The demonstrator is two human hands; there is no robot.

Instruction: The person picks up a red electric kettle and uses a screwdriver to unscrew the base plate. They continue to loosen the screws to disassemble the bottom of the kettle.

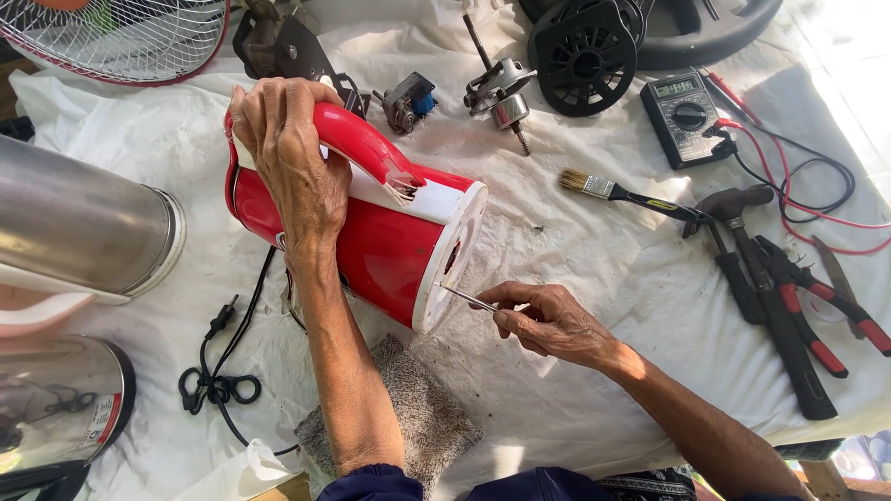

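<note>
A red and white electric kettle (pixel 380 243) lies on its side on a white cloth, its white base facing right. My left hand (pixel 288 153) grips the top end of the kettle by its red handle (pixel 364 147). My right hand (pixel 548 320) holds a thin metal screwdriver (pixel 467 298), whose tip touches the lower edge of the kettle's base. A black power cord (pixel 223 357) trails from under the kettle to the left.
Steel kettle bodies (pixel 83 227) lie at the left. A paintbrush (pixel 613 192), a hammer (pixel 742 209), pliers (pixel 798 297) and a multimeter (pixel 685 113) with red and black leads lie at the right. Small motors (pixel 501 88), a black wheel-shaped part (pixel 583 60) and a fan guard (pixel 121 37) sit at the back.
</note>
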